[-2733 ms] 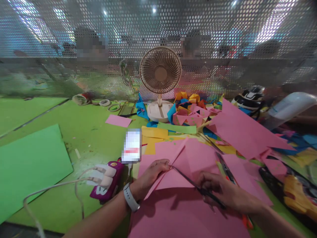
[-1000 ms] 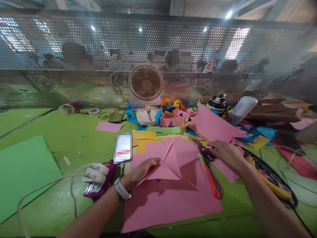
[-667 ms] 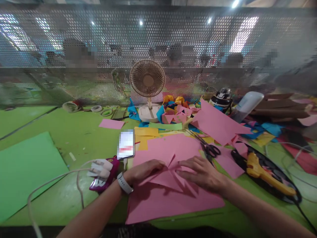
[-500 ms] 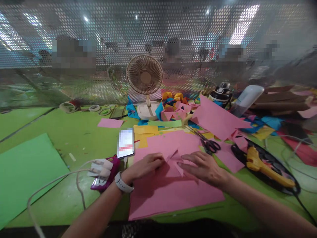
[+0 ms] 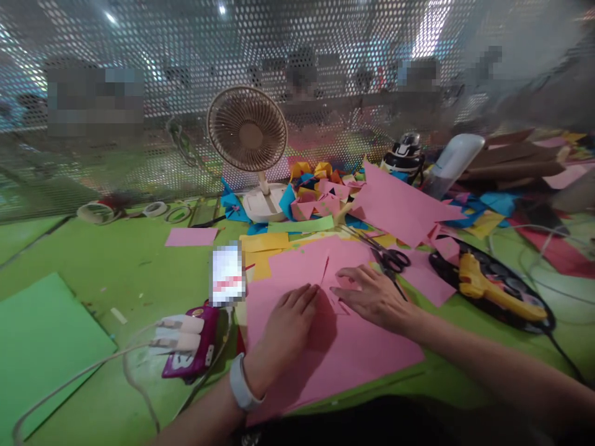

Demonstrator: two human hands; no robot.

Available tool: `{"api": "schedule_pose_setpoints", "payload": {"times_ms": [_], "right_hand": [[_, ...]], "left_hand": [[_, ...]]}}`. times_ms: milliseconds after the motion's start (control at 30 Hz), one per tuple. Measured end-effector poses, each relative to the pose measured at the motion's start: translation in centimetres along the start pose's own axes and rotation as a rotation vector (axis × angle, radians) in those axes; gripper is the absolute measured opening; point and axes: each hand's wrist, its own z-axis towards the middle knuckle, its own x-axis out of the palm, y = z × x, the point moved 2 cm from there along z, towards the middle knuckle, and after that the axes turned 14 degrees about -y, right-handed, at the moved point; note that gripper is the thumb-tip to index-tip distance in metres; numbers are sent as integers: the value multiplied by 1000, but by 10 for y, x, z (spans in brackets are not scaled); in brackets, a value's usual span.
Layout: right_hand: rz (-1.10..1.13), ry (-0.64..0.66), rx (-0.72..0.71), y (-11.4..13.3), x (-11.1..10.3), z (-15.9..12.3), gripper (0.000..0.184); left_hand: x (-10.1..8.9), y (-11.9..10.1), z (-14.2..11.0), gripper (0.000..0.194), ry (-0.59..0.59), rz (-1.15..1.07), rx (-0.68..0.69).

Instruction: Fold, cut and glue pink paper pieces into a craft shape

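Large pink paper sheets (image 5: pixel 353 353) lie in front of me on the green table. On top of them is a small folded piece of pink paper (image 5: pixel 331 297), hard to tell apart from the sheet below. My left hand (image 5: pixel 295 316), with a white band on its wrist, rests flat with fingers stretched, the tips at the left side of the folded piece. My right hand (image 5: pixel 372 294) is at its right side, fingers spread and slightly bent, nothing visibly gripped. Scissors (image 5: pixel 393 260) with black handles lie just beyond the right hand.
A yellow glue gun (image 5: pixel 495 291) lies on a black tray (image 5: pixel 551 313) at right. At left are a phone (image 5: pixel 227 272), a purple power strip (image 5: pixel 204 347) with cables, and green paper (image 5: pixel 46 347). Behind stand a fan (image 5: pixel 251 136) and piled coloured paper (image 5: pixel 320 198).
My left hand has flattened from bent fingers and turned to point more forward. My right hand stays beside the folded paper. The whole view has tilted and shifted somewhat.
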Motion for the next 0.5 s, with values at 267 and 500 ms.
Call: {"api": "schedule_pose_setpoints", "payload": {"times_ms": [267,500], "right_hand": [[161,5,113,-7,11,0,17],[570,129,475,-17,33,-1,20]], "left_hand": [[-2,1,2,57,13,-3,-10],[4,-4,3,55,63,-43,3]]}}
